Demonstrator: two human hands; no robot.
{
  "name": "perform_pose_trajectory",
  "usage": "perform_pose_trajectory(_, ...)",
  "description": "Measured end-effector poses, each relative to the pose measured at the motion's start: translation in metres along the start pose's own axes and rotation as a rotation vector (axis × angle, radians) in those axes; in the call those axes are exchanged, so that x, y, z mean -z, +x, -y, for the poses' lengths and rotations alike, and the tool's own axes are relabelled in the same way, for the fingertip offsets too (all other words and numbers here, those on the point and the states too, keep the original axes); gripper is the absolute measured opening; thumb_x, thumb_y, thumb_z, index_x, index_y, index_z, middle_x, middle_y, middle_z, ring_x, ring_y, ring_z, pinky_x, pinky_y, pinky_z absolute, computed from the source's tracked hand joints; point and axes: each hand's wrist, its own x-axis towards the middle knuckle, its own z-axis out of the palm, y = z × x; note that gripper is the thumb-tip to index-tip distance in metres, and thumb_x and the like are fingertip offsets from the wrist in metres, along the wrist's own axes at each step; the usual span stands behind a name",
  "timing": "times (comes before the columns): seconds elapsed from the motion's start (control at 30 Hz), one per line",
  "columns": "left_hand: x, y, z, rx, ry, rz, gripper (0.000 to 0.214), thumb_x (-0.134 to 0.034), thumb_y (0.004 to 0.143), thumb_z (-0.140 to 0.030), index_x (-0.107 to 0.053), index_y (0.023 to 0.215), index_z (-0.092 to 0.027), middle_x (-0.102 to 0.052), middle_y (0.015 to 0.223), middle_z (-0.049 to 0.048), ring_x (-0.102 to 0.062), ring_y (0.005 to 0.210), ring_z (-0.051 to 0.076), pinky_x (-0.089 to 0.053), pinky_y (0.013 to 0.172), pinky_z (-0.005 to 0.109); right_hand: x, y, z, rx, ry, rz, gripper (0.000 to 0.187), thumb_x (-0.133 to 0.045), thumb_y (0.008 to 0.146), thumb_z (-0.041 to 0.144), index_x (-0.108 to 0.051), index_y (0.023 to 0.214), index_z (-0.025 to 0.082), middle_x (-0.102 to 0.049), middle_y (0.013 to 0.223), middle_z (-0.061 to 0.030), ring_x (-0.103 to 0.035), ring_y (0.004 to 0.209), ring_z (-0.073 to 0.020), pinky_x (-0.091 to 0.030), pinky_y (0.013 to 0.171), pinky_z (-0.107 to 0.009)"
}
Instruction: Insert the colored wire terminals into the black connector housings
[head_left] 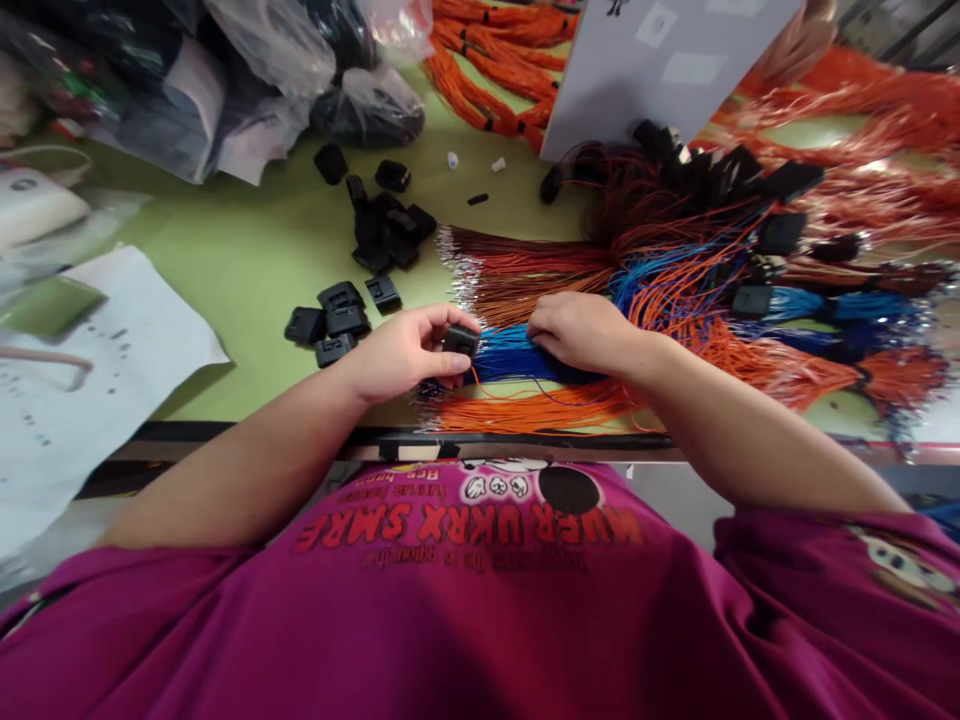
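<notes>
My left hand [409, 350] is closed around a small black plastic connector housing [459, 341], held near the table's front edge. My right hand [577, 330] rests palm down on a bundle of blue wires [517, 360], its fingers curled into the strands; what they pinch is hidden. Brown wires [525, 265] lie just beyond both hands and orange wires [540, 405] just in front of them. Loose black housings [337, 320] sit to the left of my left hand, and a second heap of them [386, 225] lies farther back.
The green table [255, 250] carries white paper sheets [82, 370] at left, plastic bags [247, 70] at the back left, a grey card [660, 60] at the back, and a tangle of orange, blue and brown wired connectors [787, 260] at right.
</notes>
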Motion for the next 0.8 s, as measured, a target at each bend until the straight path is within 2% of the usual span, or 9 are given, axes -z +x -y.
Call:
perform_pose_trajectory(0.1, 0.001, 0.001, 0.0, 0.011, -0.022, -0.008, 0.035, -0.07, 0.073, -0.018, -0.055, 0.104, -0.015, -0.065, 0.07, -0.0002, -0.061, 0.054, 0.009, -0.052, 0.055, 0.022, -0.005, 0.001, 0.002, -0.007, -0.036, 0.015, 0.024, -0.044, 0.088, 0.023, -0.067, 0.09, 0.018, -0.067, 0.095, -0.0072, -0.058, 0.084, -0.0186, -0.033, 0.065, -0.028)
perform_pose_trajectory(0.27, 0.001, 0.003, 0.002, 0.025, -0.052, -0.015, 0.035, -0.07, 0.073, -0.018, -0.054, 0.105, -0.015, -0.064, 0.073, 0.0002, -0.062, 0.056, 0.01, -0.052, 0.053, 0.022, -0.008, -0.001, 0.001, 0.076, -0.057, -0.042, 0.023, -0.045, 0.089, 0.027, -0.066, 0.09, 0.018, -0.064, 0.098, -0.0076, -0.056, 0.088, -0.0189, -0.032, 0.066, -0.028)
perform_pose_trajectory(0.43, 0.001, 0.004, 0.004, 0.03, -0.078, -0.006, 0.036, -0.07, 0.073, -0.016, -0.054, 0.105, -0.015, -0.064, 0.073, 0.0006, -0.062, 0.055, 0.01, -0.051, 0.052, 0.022, -0.011, -0.005, -0.001, 0.074, -0.056, -0.098, 0.029, -0.04, 0.091, 0.028, -0.066, 0.083, 0.018, -0.064, 0.086, -0.006, -0.055, 0.079, -0.0167, -0.028, 0.06, -0.028)
perform_pose_trajectory(0.53, 0.002, 0.003, 0.004, 0.024, -0.093, -0.002, 0.035, -0.07, 0.074, -0.017, -0.055, 0.106, -0.015, -0.065, 0.074, 0.0006, -0.062, 0.055, 0.01, -0.051, 0.052, 0.022, -0.012, -0.006, -0.004, 0.078, 0.062, -0.186, 0.024, -0.045, 0.086, 0.025, -0.067, 0.08, 0.017, -0.064, 0.083, -0.0045, -0.055, 0.078, -0.0155, -0.031, 0.063, -0.026)
perform_pose_trajectory(0.6, 0.001, 0.002, 0.001, 0.023, -0.087, 0.0, 0.034, -0.069, 0.074, -0.017, -0.055, 0.106, -0.015, -0.065, 0.074, 0.0006, -0.061, 0.055, 0.009, -0.051, 0.053, 0.022, -0.009, -0.006, -0.007, 0.03, 0.192, -0.23, 0.018, -0.049, 0.078, 0.022, -0.066, 0.078, 0.016, -0.063, 0.078, -0.0029, -0.053, 0.072, -0.0133, -0.032, 0.063, -0.025)
perform_pose_trajectory(0.67, 0.0, 0.0, -0.005, 0.034, -0.052, -0.008, 0.034, -0.068, 0.074, -0.016, -0.055, 0.105, -0.015, -0.065, 0.073, 0.0004, -0.061, 0.055, 0.009, -0.051, 0.053, 0.022, -0.003, -0.007, -0.011, -0.015, 0.333, -0.198, 0.015, -0.05, 0.072, 0.018, -0.064, 0.076, 0.015, -0.061, 0.07, -0.0007, -0.05, 0.063, -0.0107, -0.033, 0.06, -0.023)
perform_pose_trajectory(0.73, -0.001, -0.002, -0.014, 0.057, 0.009, -0.023, 0.033, -0.068, 0.074, -0.015, -0.056, 0.105, -0.015, -0.065, 0.072, 0.0, -0.061, 0.055, 0.009, -0.051, 0.054, 0.022, 0.006, -0.009, -0.017, 0.003, 0.438, -0.099, 0.016, -0.05, 0.07, 0.017, -0.064, 0.076, 0.015, -0.06, 0.066, 0.001, -0.047, 0.059, -0.0089, -0.033, 0.058, -0.022)
perform_pose_trajectory(0.8, -0.001, -0.001, -0.022, 0.084, 0.069, -0.025, 0.034, -0.068, 0.073, -0.014, -0.057, 0.105, -0.015, -0.064, 0.071, -0.0001, -0.06, 0.055, 0.009, -0.051, 0.055, 0.023, 0.015, -0.012, -0.024, 0.035, 0.499, -0.058, 0.018, -0.05, 0.071, 0.017, -0.066, 0.079, 0.015, -0.062, 0.068, 0.0013, -0.049, 0.06, -0.0086, -0.035, 0.06, -0.023)
